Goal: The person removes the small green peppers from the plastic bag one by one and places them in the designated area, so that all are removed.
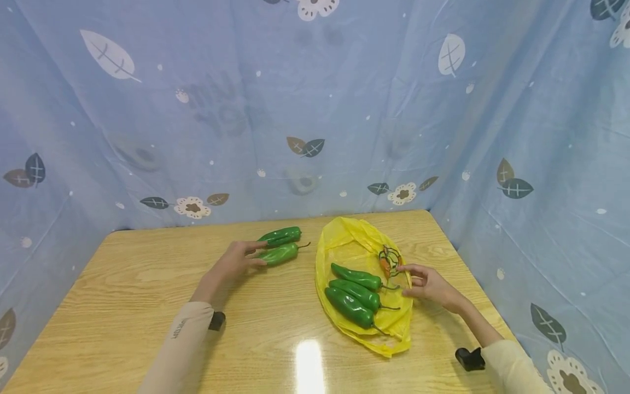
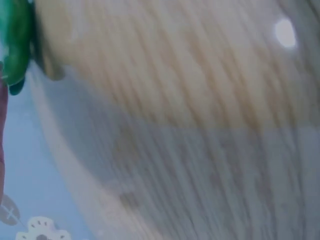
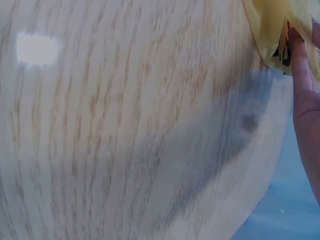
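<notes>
In the head view my left hand (image 1: 235,260) has its finger and thumb on either side of the tip of a green pepper (image 1: 280,254), pinching it. Just behind lies another green pepper (image 1: 283,236). A yellow plastic bag (image 1: 339,235) is spread with its mouth open to the right of these. Three more green peppers (image 1: 355,277) lie in it, stems toward the right. My right hand (image 1: 433,287) grips the bag's right edge, beside a printed pattern (image 1: 390,261). The right wrist view shows a finger (image 3: 302,75) against the yellow plastic.
The wooden table (image 1: 266,339) carries everything and shows a bright reflection near its front. A blue curtain (image 1: 246,109) with leaf and flower prints hangs behind the table and along both sides. A black strap piece (image 1: 470,359) is at the right wrist.
</notes>
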Demonstrator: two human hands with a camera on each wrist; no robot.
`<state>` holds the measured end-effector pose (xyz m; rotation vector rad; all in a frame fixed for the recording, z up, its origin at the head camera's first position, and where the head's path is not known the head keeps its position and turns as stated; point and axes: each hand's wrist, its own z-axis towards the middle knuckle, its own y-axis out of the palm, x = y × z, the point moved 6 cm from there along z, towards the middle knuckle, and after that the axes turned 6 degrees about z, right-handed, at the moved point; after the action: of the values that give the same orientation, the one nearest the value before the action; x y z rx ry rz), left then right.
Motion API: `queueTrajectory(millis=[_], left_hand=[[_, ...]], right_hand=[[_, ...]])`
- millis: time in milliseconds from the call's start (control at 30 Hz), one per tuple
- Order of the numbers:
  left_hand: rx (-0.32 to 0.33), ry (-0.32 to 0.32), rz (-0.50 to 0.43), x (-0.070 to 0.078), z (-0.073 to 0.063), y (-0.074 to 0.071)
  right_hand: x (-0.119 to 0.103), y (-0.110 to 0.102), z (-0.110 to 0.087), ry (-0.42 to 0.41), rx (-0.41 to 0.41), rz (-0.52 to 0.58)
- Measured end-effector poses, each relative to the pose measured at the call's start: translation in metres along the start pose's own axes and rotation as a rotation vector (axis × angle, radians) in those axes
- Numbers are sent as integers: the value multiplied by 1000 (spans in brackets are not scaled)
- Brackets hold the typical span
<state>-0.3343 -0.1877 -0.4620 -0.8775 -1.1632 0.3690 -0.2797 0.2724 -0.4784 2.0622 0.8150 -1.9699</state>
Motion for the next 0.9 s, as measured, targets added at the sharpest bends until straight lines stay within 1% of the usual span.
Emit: queueTrajectory(millis=[100,167,233,300,433,533,667,900], left_hand=[[80,22,-53,6,-1,-7],[121,29,-84,9,-2,-10],[139,34,-132,14,-4,-11],[150,25,-190,19,-7,-10],[161,-6,-335,28,-12,-4],[165,-36,-410,36,-14,3],[147,-34,-442,49,-14,13],[89,25,-448,76,-17,29]], right_hand=[[1,-1,1,1,-7,14],[2,-3,1,10,0,23],[3,-4,1,6,3,21],[5,-5,1,10,10,28],[6,-6,0,4,10,47],[6,-6,-1,7,13,64],[7,-6,-1,10,22,59],[9,-7,-2,6,33,58]])
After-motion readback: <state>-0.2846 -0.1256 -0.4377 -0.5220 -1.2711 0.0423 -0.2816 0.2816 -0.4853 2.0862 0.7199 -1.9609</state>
